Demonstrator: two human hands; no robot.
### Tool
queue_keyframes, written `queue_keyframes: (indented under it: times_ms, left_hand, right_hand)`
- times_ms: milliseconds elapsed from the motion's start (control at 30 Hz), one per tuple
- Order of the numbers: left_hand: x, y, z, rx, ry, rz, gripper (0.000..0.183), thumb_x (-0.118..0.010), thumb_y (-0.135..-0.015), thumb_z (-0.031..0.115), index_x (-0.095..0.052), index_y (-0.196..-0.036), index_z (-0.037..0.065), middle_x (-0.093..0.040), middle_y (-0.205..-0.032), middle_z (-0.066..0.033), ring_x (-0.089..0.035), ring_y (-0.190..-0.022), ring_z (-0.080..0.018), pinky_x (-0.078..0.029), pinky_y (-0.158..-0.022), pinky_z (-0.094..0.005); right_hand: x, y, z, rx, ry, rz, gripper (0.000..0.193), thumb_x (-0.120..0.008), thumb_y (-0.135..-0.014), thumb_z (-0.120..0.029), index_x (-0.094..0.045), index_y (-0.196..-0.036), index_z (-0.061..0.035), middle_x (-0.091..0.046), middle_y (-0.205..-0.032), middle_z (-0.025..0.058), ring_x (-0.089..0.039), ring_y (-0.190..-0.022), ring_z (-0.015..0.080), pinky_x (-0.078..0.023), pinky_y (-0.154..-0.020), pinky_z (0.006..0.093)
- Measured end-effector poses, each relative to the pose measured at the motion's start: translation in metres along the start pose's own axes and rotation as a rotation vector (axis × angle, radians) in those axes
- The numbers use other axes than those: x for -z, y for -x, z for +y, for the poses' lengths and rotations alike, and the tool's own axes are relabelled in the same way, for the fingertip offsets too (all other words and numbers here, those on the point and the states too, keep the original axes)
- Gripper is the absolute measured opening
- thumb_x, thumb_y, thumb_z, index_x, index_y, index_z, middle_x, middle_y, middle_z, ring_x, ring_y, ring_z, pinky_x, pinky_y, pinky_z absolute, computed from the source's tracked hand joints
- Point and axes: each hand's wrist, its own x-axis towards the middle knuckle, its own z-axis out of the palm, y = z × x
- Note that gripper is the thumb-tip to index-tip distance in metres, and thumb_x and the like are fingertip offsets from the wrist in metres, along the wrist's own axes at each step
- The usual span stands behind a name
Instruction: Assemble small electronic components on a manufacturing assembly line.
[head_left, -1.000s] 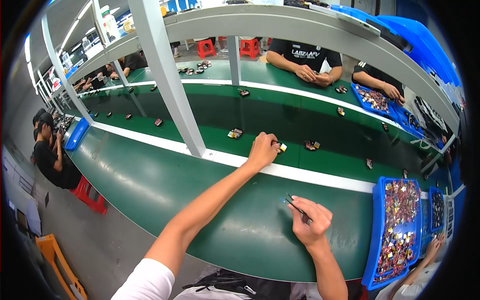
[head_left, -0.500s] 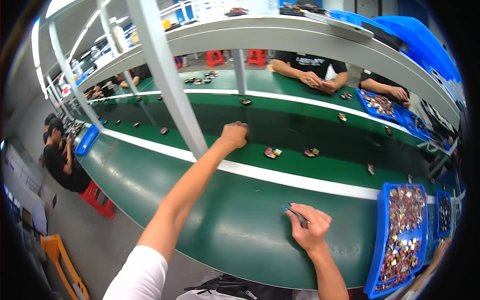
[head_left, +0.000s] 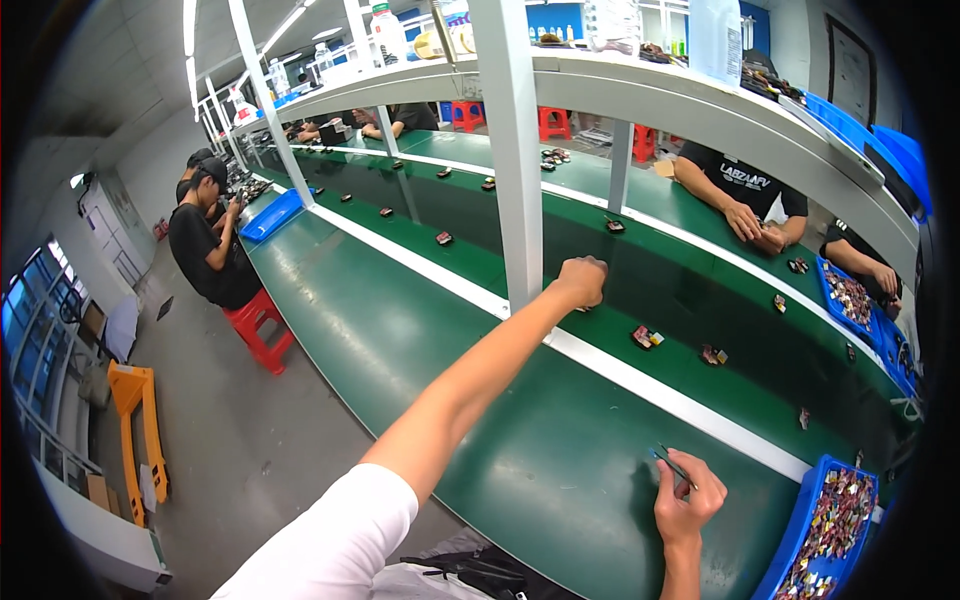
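My left hand [head_left: 582, 282] reaches far out over the dark green conveyor belt, just right of a white post [head_left: 516, 160]. Its fingers curl downward, and what they hold, if anything, is hidden. A small dark piece with coloured parts [head_left: 647, 337] lies on the belt to the right of that hand, with a similar piece [head_left: 713, 355] beyond it. Above the near green worktop, my right hand [head_left: 690, 500] is closed around slim dark tweezers [head_left: 676, 466], their tips pointing up and left.
A blue tray [head_left: 815, 520] full of small multicoloured parts stands at the lower right. A white rail [head_left: 660, 382] divides worktop from belt. Overhead runs a grey shelf [head_left: 640, 85]. People work across the belt and at far left, near a blue tray [head_left: 272, 215] and red stool [head_left: 260, 325].
The view has swung left, shifting the scene rightward in the picture. My left hand remains extended over the belt near the post, and my right hand still grips the tweezers.
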Motion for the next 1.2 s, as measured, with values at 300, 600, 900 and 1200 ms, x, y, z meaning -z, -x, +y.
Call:
queue_keyframes:
  times_ms: [300,600,900,1200]
  left_hand:
    - [0.021,0.023,-0.01,-0.08,-0.052,-0.009,0.012,-0.074,-0.071,0.008,-0.073,-0.082,0.013,-0.072,-0.086,-0.0113,-0.072,-0.092,-0.032,-0.058,-0.077,-0.0407]
    - [0.036,0.148,0.031,0.017,1.079,-0.147,0.017,-0.068,-0.091,0.01,-0.069,-0.106,0.001,-0.066,-0.079,-0.0036,-0.062,-0.054,-0.0095,-0.044,-0.042,-0.0234]
    - [-0.023,0.174,0.089,0.09,1.545,-0.209,0.025,-0.067,-0.097,0.006,-0.068,-0.117,-0.008,-0.071,-0.084,-0.0109,-0.066,-0.061,-0.0118,-0.05,-0.046,-0.0233]
    - [-0.054,0.171,0.084,0.043,1.556,-0.122,0.023,-0.067,-0.096,0.002,-0.068,-0.117,-0.007,-0.072,-0.084,-0.0114,-0.069,-0.063,-0.0136,-0.056,-0.05,-0.0245]
  right_hand:
    - [-0.024,0.0,-0.007,0.024,-0.016,0.032,0.02,-0.079,-0.07,0.007,-0.068,-0.085,-0.002,-0.076,-0.083,0.0106,-0.058,-0.049,0.017,-0.034,-0.042,0.0272]
    - [-0.045,-0.012,0.013,0.061,-0.059,0.034,0.023,-0.081,-0.068,0.006,-0.072,-0.086,-0.0033,-0.075,-0.08,0.0111,-0.059,-0.049,0.0185,-0.042,-0.047,0.0262]
    - [-0.036,-0.038,0.015,-0.322,-0.321,0.11,0.012,-0.08,-0.079,0.004,-0.073,-0.088,0.0006,-0.076,-0.086,0.0078,-0.049,-0.047,0.0025,-0.036,-0.046,0.0193]
    - [-0.075,-0.016,0.025,-0.602,-0.571,0.069,0.016,-0.079,-0.083,0.005,-0.068,-0.094,0.0033,-0.071,-0.088,0.0077,-0.053,-0.057,0.0017,-0.038,-0.051,0.0172]
